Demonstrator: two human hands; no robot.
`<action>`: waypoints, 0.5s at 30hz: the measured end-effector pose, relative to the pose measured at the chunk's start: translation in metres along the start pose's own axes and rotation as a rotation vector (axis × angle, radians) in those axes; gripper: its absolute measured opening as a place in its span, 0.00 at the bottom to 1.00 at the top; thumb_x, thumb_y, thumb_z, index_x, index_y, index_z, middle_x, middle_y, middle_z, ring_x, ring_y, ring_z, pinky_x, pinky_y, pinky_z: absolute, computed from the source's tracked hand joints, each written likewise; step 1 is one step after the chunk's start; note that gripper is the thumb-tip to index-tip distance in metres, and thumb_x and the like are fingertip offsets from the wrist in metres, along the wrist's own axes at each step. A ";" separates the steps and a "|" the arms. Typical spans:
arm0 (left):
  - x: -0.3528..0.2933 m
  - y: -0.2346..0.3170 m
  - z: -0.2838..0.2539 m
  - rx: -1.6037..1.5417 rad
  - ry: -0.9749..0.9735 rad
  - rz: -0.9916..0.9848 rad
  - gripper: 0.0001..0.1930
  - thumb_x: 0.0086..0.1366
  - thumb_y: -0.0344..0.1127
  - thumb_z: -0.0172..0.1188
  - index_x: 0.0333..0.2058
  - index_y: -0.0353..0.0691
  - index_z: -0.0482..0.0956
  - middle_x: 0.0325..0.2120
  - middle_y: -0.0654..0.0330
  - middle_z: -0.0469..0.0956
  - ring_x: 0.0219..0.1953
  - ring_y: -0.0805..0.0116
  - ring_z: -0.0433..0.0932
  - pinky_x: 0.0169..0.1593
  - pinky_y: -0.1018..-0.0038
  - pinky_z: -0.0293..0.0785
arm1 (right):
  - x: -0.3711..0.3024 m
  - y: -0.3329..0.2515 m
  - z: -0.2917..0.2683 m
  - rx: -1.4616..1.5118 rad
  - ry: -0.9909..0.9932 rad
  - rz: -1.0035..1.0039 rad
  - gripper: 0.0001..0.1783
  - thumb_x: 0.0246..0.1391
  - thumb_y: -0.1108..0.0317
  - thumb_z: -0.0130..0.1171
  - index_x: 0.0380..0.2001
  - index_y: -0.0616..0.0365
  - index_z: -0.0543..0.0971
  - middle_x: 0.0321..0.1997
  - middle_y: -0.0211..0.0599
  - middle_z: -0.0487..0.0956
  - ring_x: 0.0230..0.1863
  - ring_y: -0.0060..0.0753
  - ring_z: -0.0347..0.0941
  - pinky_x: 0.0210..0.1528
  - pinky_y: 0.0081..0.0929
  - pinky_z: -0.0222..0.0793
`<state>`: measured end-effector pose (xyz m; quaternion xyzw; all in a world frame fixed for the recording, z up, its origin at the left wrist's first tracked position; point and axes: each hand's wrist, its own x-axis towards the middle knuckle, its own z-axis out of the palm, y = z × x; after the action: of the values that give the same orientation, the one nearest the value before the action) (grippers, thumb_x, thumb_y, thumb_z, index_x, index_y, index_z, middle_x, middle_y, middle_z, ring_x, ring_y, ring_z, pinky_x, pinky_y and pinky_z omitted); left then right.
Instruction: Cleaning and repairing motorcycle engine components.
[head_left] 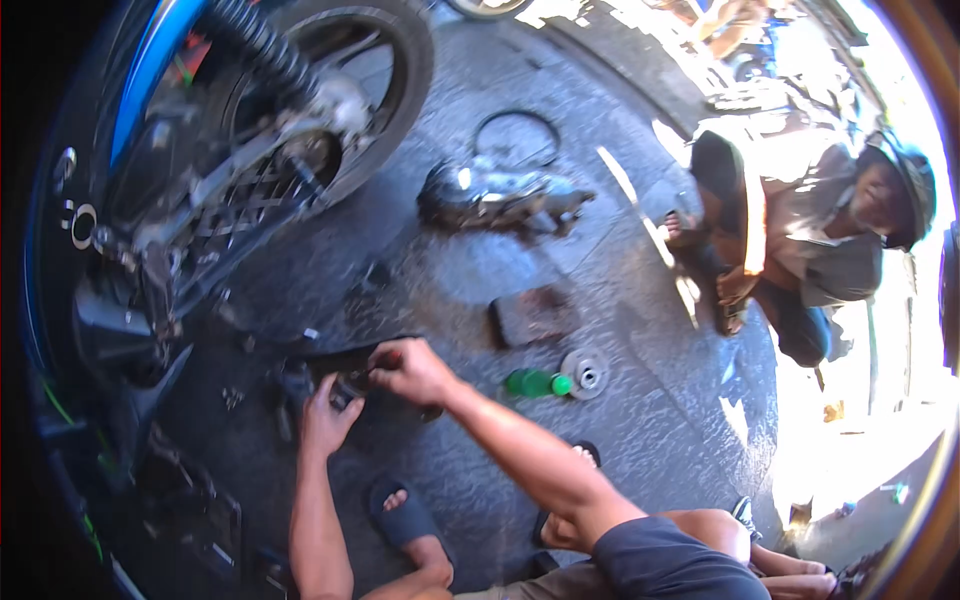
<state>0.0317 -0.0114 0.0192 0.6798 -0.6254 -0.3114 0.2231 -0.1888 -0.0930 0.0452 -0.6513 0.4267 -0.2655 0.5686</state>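
My left hand [325, 418] is closed around a small dark part [352, 383] low over the floor. Just right of it, my right hand [418, 372] is a fist around a dark tool with a bit of red on it [387, 360], its end pointing down at that part. What kind of tool it is does not show clearly. A long dark piece [345, 356] lies just beyond both hands. To the right are a green bottle [528, 382] on its side and a round metal disc [587, 374].
A motorbike with a rear wheel [395, 120] and shock absorber [262, 50] stands at the left. Beyond my hands are a greasy metal casing [505, 197], a black belt loop [518, 117] and a brownish block [537, 316]. Another person [800, 220] crouches at the right.
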 end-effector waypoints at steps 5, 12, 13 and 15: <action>0.006 0.008 0.021 -0.272 -0.033 -0.274 0.21 0.60 0.42 0.65 0.47 0.36 0.74 0.28 0.55 0.80 0.31 0.65 0.81 0.31 0.67 0.77 | -0.026 0.029 0.005 -0.111 0.435 0.189 0.14 0.53 0.64 0.62 0.39 0.61 0.81 0.39 0.54 0.82 0.43 0.59 0.78 0.46 0.43 0.74; 0.010 0.000 0.014 -1.068 0.121 -0.569 0.18 0.65 0.51 0.59 0.43 0.44 0.73 0.24 0.60 0.75 0.24 0.69 0.78 0.26 0.72 0.78 | -0.120 0.039 0.022 0.668 0.970 0.453 0.10 0.60 0.66 0.55 0.35 0.64 0.79 0.26 0.38 0.80 0.21 0.29 0.74 0.22 0.26 0.70; 0.008 0.003 0.015 -1.071 0.120 -0.558 0.18 0.65 0.51 0.59 0.43 0.44 0.73 0.24 0.60 0.75 0.24 0.69 0.78 0.26 0.72 0.78 | -0.138 0.051 0.021 0.912 1.036 0.558 0.09 0.59 0.67 0.52 0.32 0.60 0.77 0.23 0.36 0.77 0.17 0.28 0.70 0.19 0.25 0.66; 0.013 0.018 0.028 -1.151 0.089 -0.574 0.22 0.64 0.58 0.59 0.42 0.45 0.72 0.22 0.60 0.76 0.22 0.67 0.78 0.26 0.71 0.77 | -0.179 0.108 0.011 1.398 1.208 0.708 0.19 0.60 0.54 0.43 0.36 0.59 0.74 0.28 0.40 0.79 0.24 0.33 0.71 0.25 0.31 0.67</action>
<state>-0.0006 -0.0242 0.0096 0.6038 -0.1416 -0.6160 0.4857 -0.2962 0.0675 -0.0365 0.2411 0.5623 -0.5602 0.5585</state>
